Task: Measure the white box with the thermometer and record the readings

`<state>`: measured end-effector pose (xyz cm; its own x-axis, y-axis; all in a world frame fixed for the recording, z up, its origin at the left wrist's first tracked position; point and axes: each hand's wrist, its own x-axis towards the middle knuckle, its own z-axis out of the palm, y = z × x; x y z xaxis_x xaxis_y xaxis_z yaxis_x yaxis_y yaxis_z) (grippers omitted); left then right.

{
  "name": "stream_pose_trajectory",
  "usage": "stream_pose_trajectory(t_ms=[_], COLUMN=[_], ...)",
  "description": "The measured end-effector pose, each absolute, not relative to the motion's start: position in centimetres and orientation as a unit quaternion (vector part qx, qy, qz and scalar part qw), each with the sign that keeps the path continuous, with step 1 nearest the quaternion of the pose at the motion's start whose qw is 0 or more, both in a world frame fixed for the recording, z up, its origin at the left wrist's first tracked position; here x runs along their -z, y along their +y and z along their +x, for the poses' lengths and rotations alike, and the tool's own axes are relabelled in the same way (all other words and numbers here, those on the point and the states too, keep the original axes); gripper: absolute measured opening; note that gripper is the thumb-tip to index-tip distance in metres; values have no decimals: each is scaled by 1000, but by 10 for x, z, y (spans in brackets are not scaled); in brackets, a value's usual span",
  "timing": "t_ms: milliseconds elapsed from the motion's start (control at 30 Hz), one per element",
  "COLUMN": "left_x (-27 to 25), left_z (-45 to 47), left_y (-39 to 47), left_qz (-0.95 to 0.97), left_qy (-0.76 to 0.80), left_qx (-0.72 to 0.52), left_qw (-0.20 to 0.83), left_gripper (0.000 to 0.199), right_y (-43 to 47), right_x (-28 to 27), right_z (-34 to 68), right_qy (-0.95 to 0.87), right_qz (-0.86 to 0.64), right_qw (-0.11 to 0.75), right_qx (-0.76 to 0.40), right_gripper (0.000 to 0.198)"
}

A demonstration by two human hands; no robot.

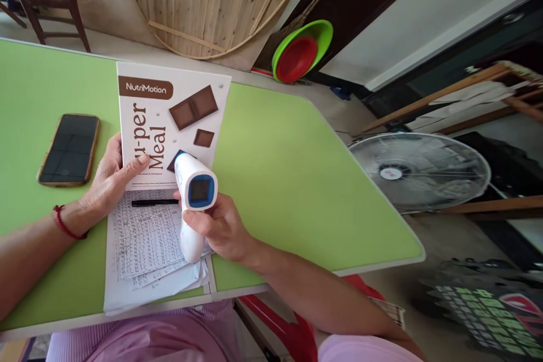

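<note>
My left hand [111, 178] grips the lower left corner of a white and brown meal box [159, 119], its thumb across the printed front. In my right hand [224, 226] is a white infrared thermometer [193, 237], fingers wrapped round its handle. The thermometer's blue-framed screen [201, 190] faces me and looks dark; its front end covers part of the box's lower right. Below the box lie handwritten sheets of paper [144, 243] with a black pen [153, 202] on them, partly hidden by my right hand.
A phone [70, 150] in a brown case lies left of the box on the green table [288, 181]. Beyond the table's right edge stands a fan [419, 172]. Green and red basins [297, 59] and a large round wooden board [216, 0] are behind.
</note>
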<state>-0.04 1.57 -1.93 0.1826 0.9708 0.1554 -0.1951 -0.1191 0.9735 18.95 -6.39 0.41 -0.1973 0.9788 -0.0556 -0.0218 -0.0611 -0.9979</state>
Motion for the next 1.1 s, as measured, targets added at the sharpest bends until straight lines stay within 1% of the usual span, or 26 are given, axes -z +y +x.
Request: stream_pose_trajectory(t_ms=[100,233,367,533,733,867,1000,1100], left_x=[15,11,12,12,11,10,7,5], left_z=[3,6,5,4,4,1,-4,-6], left_y=[16,17,17,17,19,23,29,32], left_qz=[566,583,591,600,606,629,651,642], left_qy=[372,338,346,358,341,364,430,468], left_qx=[-516,-522,-523,-522,-513,-490,-455,-443], left_qw=[525,523,508,489,503,482,430,415], left_gripper=[61,51,43,42,41,45,59,65], right_y=[-63,-62,-61,-61,-60,-59,-59,-59], right_x=[-6,-4,1,1,-5,-2,1,2], right_z=[190,191,190,193,194,193,194,194], right_qy=[-530,-549,-554,-556,-557,-540,-530,-526], right_qz=[-469,-471,-477,-475,-467,-482,-480,-482], right_qw=[437,440,442,433,433,437,446,451], right_qx=[-555,-532,-519,-527,-533,-534,-539,-537], right_gripper=[30,30,31,32,34,33,30,29])
